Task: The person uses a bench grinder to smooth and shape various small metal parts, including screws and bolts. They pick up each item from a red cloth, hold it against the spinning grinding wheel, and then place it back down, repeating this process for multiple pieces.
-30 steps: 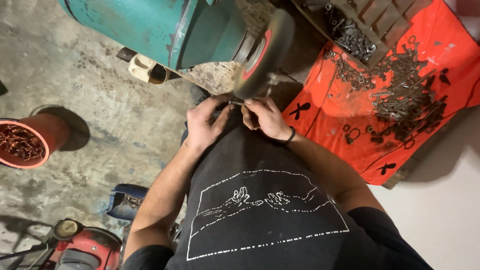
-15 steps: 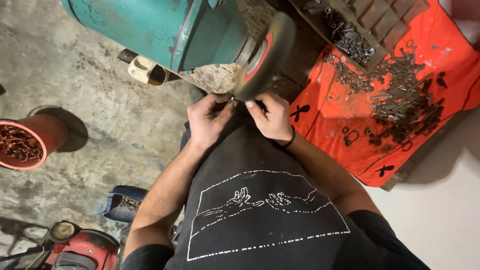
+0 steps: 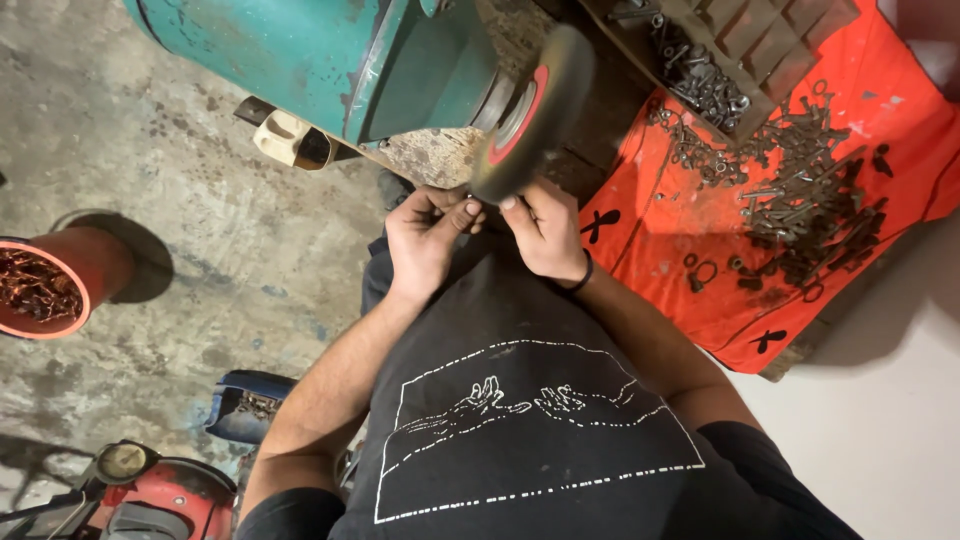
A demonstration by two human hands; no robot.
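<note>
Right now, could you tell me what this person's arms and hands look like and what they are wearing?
Both forearms are bare. The left hand wears nothing visible; the right hand has a thin dark band at the wrist. Short black sleeves belong to a black T-shirt with a white line drawing.

Head view, steeply down, close

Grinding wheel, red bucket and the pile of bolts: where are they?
Grinding wheel (image 3: 535,110), head view, on its dark outer rim.
Red bucket (image 3: 95,262), head view, on its outer wall.
Pile of bolts (image 3: 810,215), head view, mid-heap.
</note>
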